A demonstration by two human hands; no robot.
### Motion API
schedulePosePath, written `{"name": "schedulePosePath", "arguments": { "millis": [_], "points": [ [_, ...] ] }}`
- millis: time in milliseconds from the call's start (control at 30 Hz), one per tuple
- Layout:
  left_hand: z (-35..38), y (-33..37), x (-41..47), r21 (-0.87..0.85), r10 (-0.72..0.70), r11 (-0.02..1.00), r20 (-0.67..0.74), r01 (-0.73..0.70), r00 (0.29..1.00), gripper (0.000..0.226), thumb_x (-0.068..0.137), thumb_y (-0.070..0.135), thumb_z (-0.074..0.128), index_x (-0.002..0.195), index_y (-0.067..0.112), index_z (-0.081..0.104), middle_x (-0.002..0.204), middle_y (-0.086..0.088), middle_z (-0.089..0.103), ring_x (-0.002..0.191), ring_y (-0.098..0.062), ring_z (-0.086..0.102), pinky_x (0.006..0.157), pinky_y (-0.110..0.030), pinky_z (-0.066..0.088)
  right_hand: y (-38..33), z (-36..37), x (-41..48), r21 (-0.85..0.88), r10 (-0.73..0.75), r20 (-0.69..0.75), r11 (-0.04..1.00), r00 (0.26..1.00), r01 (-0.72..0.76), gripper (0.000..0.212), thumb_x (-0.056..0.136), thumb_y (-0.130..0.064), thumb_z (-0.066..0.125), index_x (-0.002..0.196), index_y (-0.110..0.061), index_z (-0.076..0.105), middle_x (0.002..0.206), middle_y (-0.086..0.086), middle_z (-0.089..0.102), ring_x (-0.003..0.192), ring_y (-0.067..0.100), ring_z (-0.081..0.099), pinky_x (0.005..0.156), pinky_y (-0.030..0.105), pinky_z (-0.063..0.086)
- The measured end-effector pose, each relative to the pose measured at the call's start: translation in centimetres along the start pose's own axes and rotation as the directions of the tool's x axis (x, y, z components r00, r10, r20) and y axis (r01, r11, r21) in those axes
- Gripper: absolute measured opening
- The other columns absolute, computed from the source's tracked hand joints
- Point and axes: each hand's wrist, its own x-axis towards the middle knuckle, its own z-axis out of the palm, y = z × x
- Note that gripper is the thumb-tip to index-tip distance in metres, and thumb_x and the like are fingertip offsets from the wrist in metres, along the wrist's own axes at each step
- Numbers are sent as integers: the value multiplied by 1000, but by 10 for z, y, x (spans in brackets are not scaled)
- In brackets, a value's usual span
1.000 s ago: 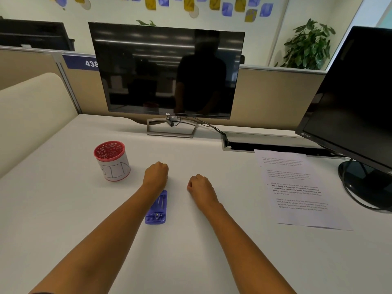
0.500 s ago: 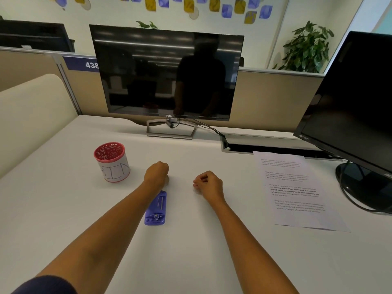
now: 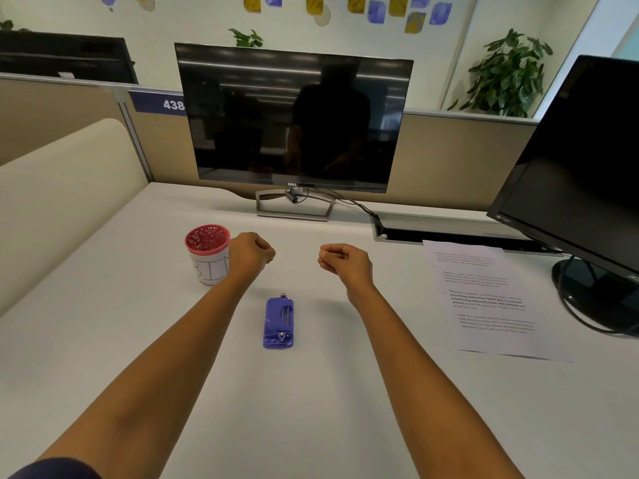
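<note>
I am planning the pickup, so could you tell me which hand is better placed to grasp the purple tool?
Probably the left hand: the purple tool lies nearer its forearm than that of the right hand. Both hands are curled and seem to hold nothing, so it is close.

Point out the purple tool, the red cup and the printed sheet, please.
purple tool (image 3: 275, 319): head view, middle of its flat body.
red cup (image 3: 209, 267): head view, white label on its side.
printed sheet (image 3: 484, 305): head view, middle of the page.
</note>
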Motion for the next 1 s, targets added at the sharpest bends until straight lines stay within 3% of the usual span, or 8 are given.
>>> {"name": "schedulePosePath", "arguments": {
  "millis": [100,200,367,500,867,1000],
  "points": [
    [-21,-3,4,-67,-12,998,-46,9,999,12,82,6,65,90,-1,69,95,-19,72,83,-25,68,73,-27,53,-12,22,-5,-7,-7,6,1000,1000,7,25,86,-2,66,110,3,67,108,18,70,86,21,66,90,34,56],
    [-43,-10,10,-97,-34,995,-75,27,997,17,84,11,65,95,-1,69,100,-19,71,93,-28,68,87,-32,54,-21,47,-10,-25,-23,15,999,1000,24,25,85,-3,67,110,3,67,109,19,70,86,20,66,88,31,56],
    [-76,-24,17,-102,-59,994,-122,47,991,28,81,11,69,106,-1,68,110,-18,68,102,-29,63,91,-35,53,-28,94,-17,-89,-51,26,995,998,53,25,86,-6,66,110,1,67,108,17,70,91,24,69,88,31,57],
    [-93,-37,25,-72,-93,994,-131,84,987,28,82,10,67,108,-1,69,116,-19,66,109,-31,61,95,-39,51,-30,132,-16,-148,-72,26,986,997,75,22,87,-5,65,107,1,68,105,18,71,82,20,67,84,29,58],
    [-100,-54,53,51,-45,997,-90,49,995,25,88,9,58,108,-3,69,109,-22,69,98,-33,66,80,-34,53,-24,198,-3,-501,-178,15,850,984,162,20,91,-10,60,106,-4,71,109,15,71,101,27,67,93,35,53],
    [-97,-55,59,98,-31,994,-73,38,997,27,90,12,57,110,-2,67,110,-22,68,99,-33,66,82,-34,53,-21,208,-3,-597,-195,77,776,978,202,23,95,-14,54,111,-7,68,118,13,68,111,27,63,97,35,50]
  ]
}}
